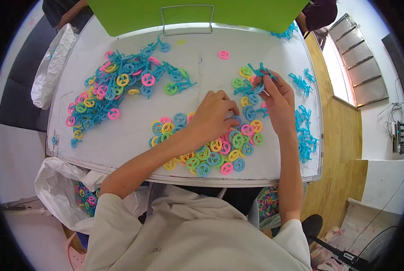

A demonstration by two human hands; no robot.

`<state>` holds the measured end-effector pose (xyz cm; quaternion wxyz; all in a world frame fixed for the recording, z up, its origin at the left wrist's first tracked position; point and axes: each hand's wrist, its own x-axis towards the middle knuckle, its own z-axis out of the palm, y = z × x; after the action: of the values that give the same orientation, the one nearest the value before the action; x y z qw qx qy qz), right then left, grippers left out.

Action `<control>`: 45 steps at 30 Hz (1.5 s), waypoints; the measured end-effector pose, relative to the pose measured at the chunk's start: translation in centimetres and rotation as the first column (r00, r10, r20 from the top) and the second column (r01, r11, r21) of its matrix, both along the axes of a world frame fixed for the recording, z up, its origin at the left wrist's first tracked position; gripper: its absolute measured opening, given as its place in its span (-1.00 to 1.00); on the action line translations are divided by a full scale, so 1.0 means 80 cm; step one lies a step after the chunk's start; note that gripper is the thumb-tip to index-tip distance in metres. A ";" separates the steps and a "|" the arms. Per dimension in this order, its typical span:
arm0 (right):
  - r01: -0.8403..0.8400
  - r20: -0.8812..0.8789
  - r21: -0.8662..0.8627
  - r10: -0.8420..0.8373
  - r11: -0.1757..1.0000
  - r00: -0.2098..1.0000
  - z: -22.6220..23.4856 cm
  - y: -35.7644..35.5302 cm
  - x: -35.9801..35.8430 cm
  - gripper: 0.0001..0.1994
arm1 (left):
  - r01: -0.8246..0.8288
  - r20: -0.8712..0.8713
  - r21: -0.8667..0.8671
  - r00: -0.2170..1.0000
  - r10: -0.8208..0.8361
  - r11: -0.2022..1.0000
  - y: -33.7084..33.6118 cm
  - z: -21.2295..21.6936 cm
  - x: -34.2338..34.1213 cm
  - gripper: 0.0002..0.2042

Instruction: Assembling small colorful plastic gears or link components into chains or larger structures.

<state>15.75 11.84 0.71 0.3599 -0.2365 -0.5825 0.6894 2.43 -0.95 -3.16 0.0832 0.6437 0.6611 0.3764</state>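
Observation:
My right hand (277, 97) is raised over the right side of the table, its fingers closed on a blue toy bicycle frame (257, 69) with a blue wheel at its lower end. My left hand (216, 113) reaches over the middle, fingers curled and pinching a blue toy wheel (236, 120) at the edge of a pile. That pile of small spoked wheels (213, 158) in pink, yellow, green and blue spreads under and in front of my left forearm. Between the hands lie more loose wheels (250, 113) and a blue frame (243, 89).
A heap of bicycles with wheels fitted (116, 86) covers the table's left. Bare blue frames (305, 140) line the right edge. A lone pink wheel (224, 54) lies near the green board (202, 13) at the back. White sacks (59, 189) hang left; other people sit beyond.

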 end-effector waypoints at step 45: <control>-0.107 0.300 0.597 -0.097 0.795 0.949 -0.010 -0.024 -0.012 -0.76 | -0.057 0.839 -0.085 0.534 0.102 0.995 0.010 0.036 -0.027 -0.82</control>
<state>14.76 9.91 -0.07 0.3170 -0.2138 -0.8228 0.4205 0.24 -0.12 -0.27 0.3885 0.3508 0.5769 0.6270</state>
